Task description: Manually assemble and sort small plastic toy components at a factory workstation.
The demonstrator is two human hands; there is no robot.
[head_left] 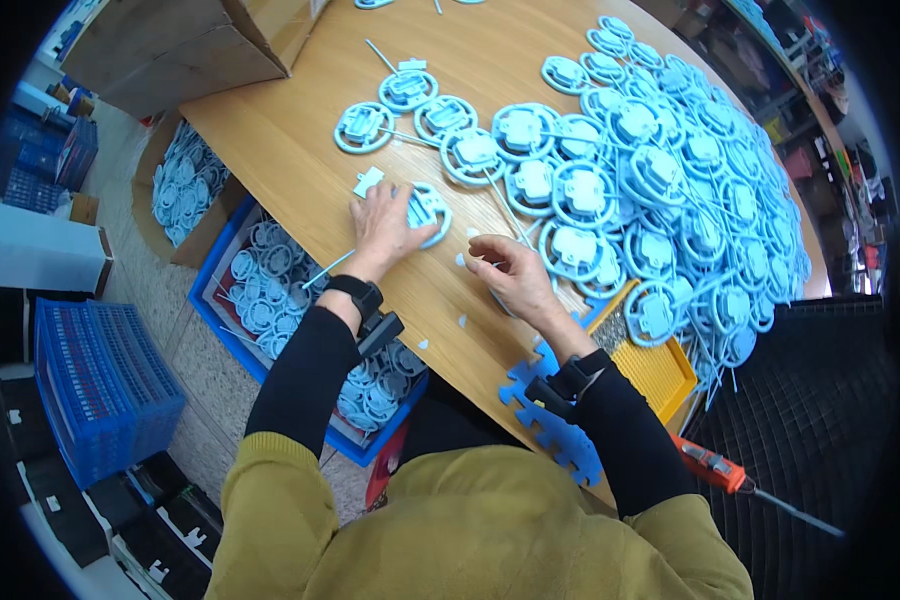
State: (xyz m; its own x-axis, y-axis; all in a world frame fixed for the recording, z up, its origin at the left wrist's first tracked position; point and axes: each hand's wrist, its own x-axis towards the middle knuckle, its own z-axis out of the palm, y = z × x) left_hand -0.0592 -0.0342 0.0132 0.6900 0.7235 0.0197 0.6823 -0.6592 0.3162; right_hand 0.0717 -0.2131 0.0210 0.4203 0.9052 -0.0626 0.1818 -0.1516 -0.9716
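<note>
My left hand [382, 225] curls over a light-blue round plastic part [430, 214], a ring with a boxy centre. The thumb presses on the ring's near side. A thin blue rod [328, 270] sticks out below this hand, and a small blue tab [368, 181] shows beyond its fingers. To the right, my right hand [518, 278] hovers low over the table with fingers bent in toward the thumb. A tiny pale chip [460, 259] shows at its fingertips; whether they pinch it is unclear. Part of a blue ring is partly hidden beneath this hand.
A big heap of similar round parts [660, 170] covers the right of the wooden table [320, 80]. A yellow tray [660, 375], blue foam mat [560, 430] and orange-handled tool [710, 462] lie nearer me. Left are a cardboard box [170, 55] and a filled blue crate [208, 290].
</note>
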